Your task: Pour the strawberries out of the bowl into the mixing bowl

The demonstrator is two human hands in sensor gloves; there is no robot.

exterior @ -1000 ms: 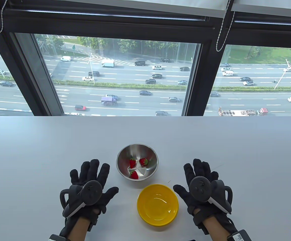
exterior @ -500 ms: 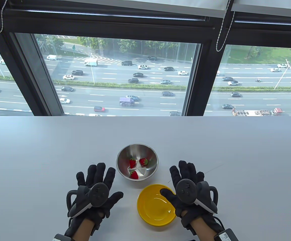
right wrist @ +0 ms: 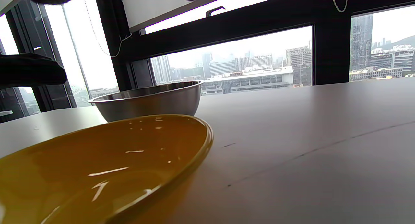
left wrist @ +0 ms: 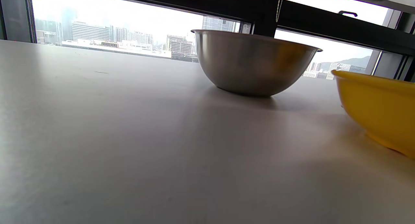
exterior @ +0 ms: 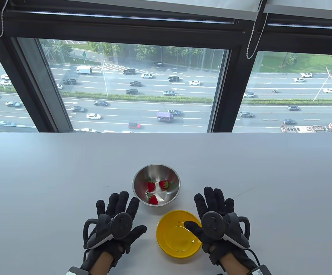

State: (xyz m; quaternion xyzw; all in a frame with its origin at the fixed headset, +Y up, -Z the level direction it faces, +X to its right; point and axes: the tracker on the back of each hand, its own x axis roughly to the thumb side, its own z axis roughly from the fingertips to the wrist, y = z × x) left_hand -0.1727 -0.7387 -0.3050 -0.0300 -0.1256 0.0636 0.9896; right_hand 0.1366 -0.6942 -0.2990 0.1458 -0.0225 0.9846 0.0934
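A steel mixing bowl (exterior: 143, 177) stands at the table's middle with three strawberries (exterior: 163, 184) in it. An empty yellow bowl (exterior: 171, 235) stands just in front of it. My left hand (exterior: 126, 217) lies open and flat, left of both bowls, holding nothing. My right hand (exterior: 200, 213) is open at the yellow bowl's right side, with its thumb (exterior: 191, 227) over the rim; I cannot tell if it touches. The left wrist view shows the steel bowl (left wrist: 253, 65) and the yellow bowl (left wrist: 379, 110). The right wrist view shows the yellow bowl (right wrist: 97, 165) close up, the steel bowl (right wrist: 149, 102) behind.
The grey table (exterior: 54, 172) runs up to a large window (exterior: 131, 86) at its far edge. A faint line marks the table surface right of the bowls (exterior: 244, 192).
Both hands have moved inward toward the bowls. My right thumb has come over the yellow bowl's rim. The bowls and strawberries have not moved.
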